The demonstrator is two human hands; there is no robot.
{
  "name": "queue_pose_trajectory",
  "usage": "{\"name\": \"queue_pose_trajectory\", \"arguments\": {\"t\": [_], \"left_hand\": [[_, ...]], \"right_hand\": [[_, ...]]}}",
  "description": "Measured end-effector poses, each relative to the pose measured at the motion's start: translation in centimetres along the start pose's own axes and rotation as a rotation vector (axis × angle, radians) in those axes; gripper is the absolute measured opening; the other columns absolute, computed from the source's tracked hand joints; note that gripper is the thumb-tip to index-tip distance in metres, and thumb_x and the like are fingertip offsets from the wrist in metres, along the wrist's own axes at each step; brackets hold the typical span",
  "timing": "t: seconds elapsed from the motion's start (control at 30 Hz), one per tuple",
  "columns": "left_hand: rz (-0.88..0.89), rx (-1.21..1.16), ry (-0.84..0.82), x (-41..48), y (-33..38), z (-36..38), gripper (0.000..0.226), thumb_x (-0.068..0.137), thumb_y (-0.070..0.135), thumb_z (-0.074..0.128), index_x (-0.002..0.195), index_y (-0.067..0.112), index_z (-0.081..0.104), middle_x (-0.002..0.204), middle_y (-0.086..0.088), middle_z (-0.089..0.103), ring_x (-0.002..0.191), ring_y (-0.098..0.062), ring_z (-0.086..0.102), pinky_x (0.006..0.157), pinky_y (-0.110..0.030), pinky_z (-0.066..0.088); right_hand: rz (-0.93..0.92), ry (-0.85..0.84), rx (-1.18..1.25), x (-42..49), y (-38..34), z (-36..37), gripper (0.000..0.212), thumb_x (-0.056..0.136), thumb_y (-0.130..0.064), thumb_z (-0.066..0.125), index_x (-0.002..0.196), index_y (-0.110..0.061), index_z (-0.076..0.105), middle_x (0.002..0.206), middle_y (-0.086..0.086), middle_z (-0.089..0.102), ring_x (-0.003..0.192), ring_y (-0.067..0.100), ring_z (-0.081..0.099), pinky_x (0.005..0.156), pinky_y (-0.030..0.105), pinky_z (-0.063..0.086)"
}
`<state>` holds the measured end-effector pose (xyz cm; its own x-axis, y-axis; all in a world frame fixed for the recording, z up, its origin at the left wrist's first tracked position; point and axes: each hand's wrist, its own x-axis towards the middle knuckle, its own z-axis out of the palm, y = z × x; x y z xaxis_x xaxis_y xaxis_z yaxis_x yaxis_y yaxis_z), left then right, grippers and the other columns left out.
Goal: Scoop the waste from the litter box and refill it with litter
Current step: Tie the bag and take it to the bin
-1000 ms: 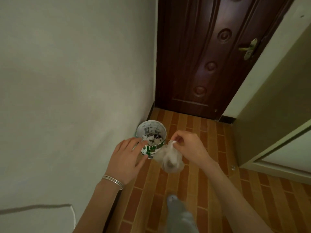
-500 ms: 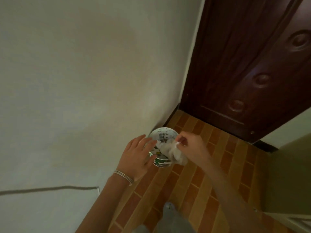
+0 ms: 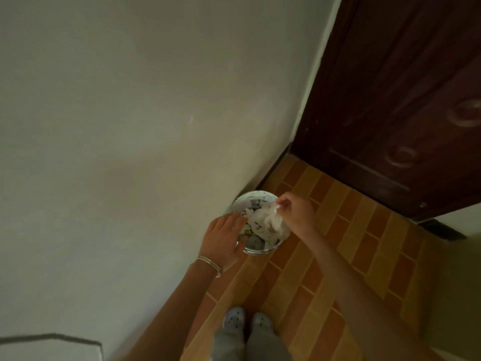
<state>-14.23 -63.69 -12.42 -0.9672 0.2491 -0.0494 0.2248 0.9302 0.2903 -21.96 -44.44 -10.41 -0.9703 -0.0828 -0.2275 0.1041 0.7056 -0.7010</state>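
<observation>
A small round waste bin (image 3: 253,198) with a white and green patterned wall stands on the tiled floor against the wall, partly filled with rubbish. My right hand (image 3: 296,213) pinches the knotted top of a thin translucent plastic bag (image 3: 269,225) that hangs over the bin's open mouth. My left hand (image 3: 223,241), a bangle on its wrist, rests on the bin's near left rim with its fingers spread and fairly straight. No litter box is in view.
A pale plaster wall (image 3: 130,152) runs along the left. A dark brown panelled door (image 3: 403,100) closes the far end. The floor (image 3: 338,256) is orange-brown brick-pattern tile. My two feet in grey clogs (image 3: 247,320) stand just behind the bin.
My right hand has carried the bag from in front of the bin to over its mouth and lowered it. My left hand stays at the rim. The view has moved closer and tilted down.
</observation>
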Motion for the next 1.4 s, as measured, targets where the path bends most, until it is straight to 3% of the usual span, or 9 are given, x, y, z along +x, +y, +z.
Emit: {"name": "queue_pose_trajectory", "arguments": {"t": [0.13, 0.3, 0.5, 0.7, 0.83, 1.03, 1.13, 1.27, 1.4], "left_hand": [[-0.024, -0.021, -0.034, 2.7, -2.5, 4.6, 0.047, 0.08, 0.038, 0.039, 0.111, 0.014, 0.065, 0.108, -0.007, 0.067, 0.097, -0.028, 0.065, 0.081, -0.04, 0.052], [-0.035, -0.027, -0.068, 4.8, -4.8, 8.7, 0.047, 0.078, 0.038, 0.04, 0.109, 0.014, 0.065, 0.107, -0.008, 0.067, 0.094, -0.029, 0.065, 0.078, -0.042, 0.052], [-0.049, -0.015, -0.074, 5.7, -6.0, 8.9, 0.049, 0.08, 0.041, 0.04, 0.113, 0.014, 0.064, 0.111, -0.008, 0.066, 0.099, -0.029, 0.063, 0.083, -0.042, 0.05], [-0.028, 0.014, -0.065, 5.5, -5.2, 5.0, 0.053, 0.08, 0.044, 0.04, 0.121, 0.016, 0.059, 0.119, -0.007, 0.062, 0.107, -0.029, 0.06, 0.09, -0.043, 0.047], [0.008, 0.038, -0.011, 4.7, -3.3, -0.3, 0.054, 0.081, 0.045, 0.038, 0.123, 0.017, 0.058, 0.122, -0.008, 0.061, 0.11, -0.03, 0.059, 0.093, -0.046, 0.047], [0.067, 0.07, 0.092, 2.4, -0.8, -7.9, 0.055, 0.085, 0.045, 0.035, 0.131, 0.019, 0.05, 0.131, -0.008, 0.056, 0.118, -0.03, 0.054, 0.098, -0.049, 0.043], [0.107, 0.094, 0.154, 1.1, 0.3, -10.9, 0.054, 0.086, 0.044, 0.038, 0.135, 0.022, 0.041, 0.134, -0.008, 0.053, 0.121, -0.03, 0.051, 0.1, -0.049, 0.041], [0.092, 0.114, 0.236, -1.0, 2.0, -13.4, 0.054, 0.088, 0.044, 0.038, 0.136, 0.02, 0.044, 0.137, -0.008, 0.05, 0.125, -0.03, 0.048, 0.103, -0.051, 0.038], [0.082, 0.137, 0.3, -3.3, 3.5, -14.2, 0.053, 0.088, 0.043, 0.037, 0.134, 0.019, 0.047, 0.135, -0.008, 0.052, 0.125, -0.031, 0.048, 0.101, -0.053, 0.039]], "right_hand": [[0.045, 0.015, 0.019, 4.2, 3.2, 3.4, 0.013, 0.085, -0.007, 0.061, 0.096, -0.011, 0.063, 0.098, 0.002, 0.064, 0.085, 0.01, 0.056, 0.062, 0.008, 0.039], [0.066, -0.098, -0.047, 7.7, 7.1, 7.5, 0.028, 0.085, -0.007, 0.061, 0.112, -0.005, 0.058, 0.116, 0.011, 0.059, 0.109, 0.023, 0.055, 0.08, 0.022, 0.041], [-0.021, -0.108, -0.102, 7.4, 8.2, 8.0, 0.036, 0.086, -0.016, 0.061, 0.121, -0.011, 0.056, 0.122, 0.007, 0.059, 0.116, 0.02, 0.052, 0.091, 0.022, 0.039], [-0.171, -0.092, -0.212, 4.9, 5.4, 4.9, 0.04, 0.089, -0.022, 0.059, 0.128, -0.013, 0.05, 0.129, 0.006, 0.052, 0.118, 0.02, 0.05, 0.093, 0.026, 0.042], [-0.311, -0.052, -0.399, 2.0, 1.4, 1.4, 0.047, 0.09, -0.033, 0.056, 0.133, -0.018, 0.046, 0.137, 0.001, 0.047, 0.126, 0.019, 0.044, 0.1, 0.035, 0.035], [-0.507, 0.097, -0.558, -1.6, -4.6, -3.8, 0.052, 0.088, -0.046, 0.04, 0.128, -0.015, 0.053, 0.126, 0.005, 0.057, 0.118, 0.023, 0.052, 0.094, 0.043, 0.043], [-0.561, 0.14, -0.618, -3.2, -7.1, -6.0, 0.055, 0.089, -0.047, 0.035, 0.133, -0.017, 0.046, 0.133, 0.005, 0.052, 0.124, 0.022, 0.047, 0.101, 0.044, 0.036], [-0.592, 0.185, -0.631, -5.8, -9.0, -7.1, 0.056, 0.09, -0.046, 0.036, 0.139, -0.017, 0.037, 0.141, 0.004, 0.045, 0.131, 0.02, 0.039, 0.108, 0.04, 0.025], [-0.591, 0.209, -0.633, -7.7, -9.1, -7.0, 0.058, 0.091, -0.046, 0.035, 0.139, -0.013, 0.037, 0.142, 0.005, 0.044, 0.132, 0.021, 0.037, 0.108, 0.041, 0.026]]}}
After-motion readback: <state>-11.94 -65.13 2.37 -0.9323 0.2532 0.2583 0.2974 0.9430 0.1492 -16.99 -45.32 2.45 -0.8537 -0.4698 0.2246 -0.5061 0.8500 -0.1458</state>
